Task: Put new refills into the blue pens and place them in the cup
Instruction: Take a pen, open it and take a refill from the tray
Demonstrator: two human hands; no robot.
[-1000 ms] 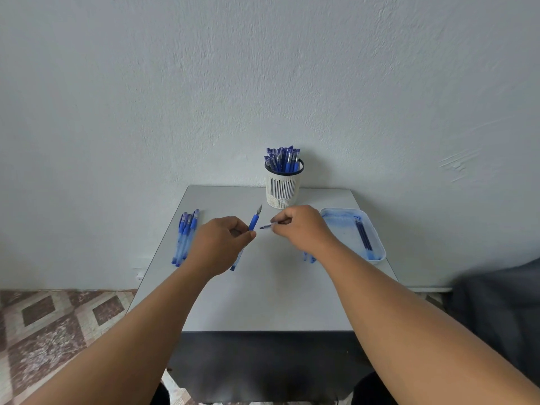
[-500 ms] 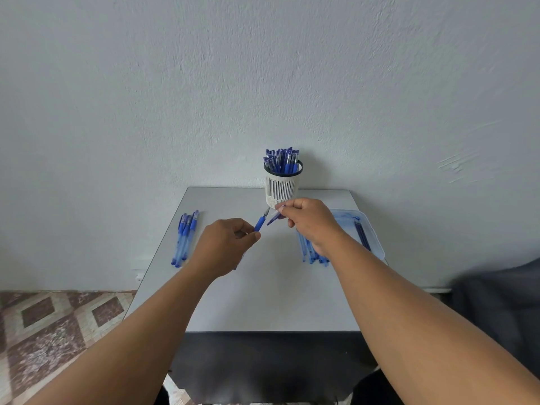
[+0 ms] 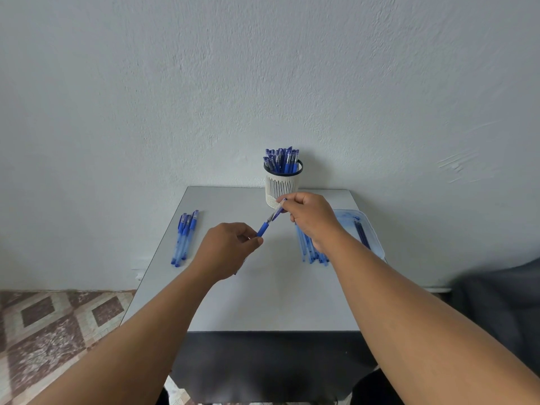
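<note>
Floor [image 3: 52, 325]: patterned tiles, lower left; cut off by the frame edge and by the left forearm.
Capped pens [image 3: 184, 238]: a small bundle of blue pens lying side by side near the left edge of the table [image 3: 271, 302]; their count is hard to make out where they overlap.
Left hand [image 3: 226, 251]: raised above the table's middle, thumb and fingers pinching the blue pen [image 3: 263, 229] at its rubber grip; the barrel behind the grip is hidden inside the hand.
Blue pen: held in the air, tilted, metal tip pointing up and right towards the right hand.
Pen cap [image 3: 280, 208]: a small clear-and-blue piece, most likely a cap, held just beside the pen tip; whether it touches the tip cannot be told.
Cup [image 3: 282, 188]: white slotted holder with a dark rim, at the table's far edge against the wall, filled with upright blue pens; its lower front is partly covered by the right hand's fingers.
Right hand [image 3: 314, 219]: curled fingers pinching the cap in front of the cup.
Loose barrels [image 3: 309, 249]: pale blue pieces lying on the table under the right wrist, which hides most of them.
Tray [image 3: 372, 235]: clear blue-tinted tray at the table's right edge, holding dark refills [image 3: 361, 232]; partly hidden by the right forearm.
Dark fabric [image 3: 496, 302]: blurred, lower right, unidentifiable.
</note>
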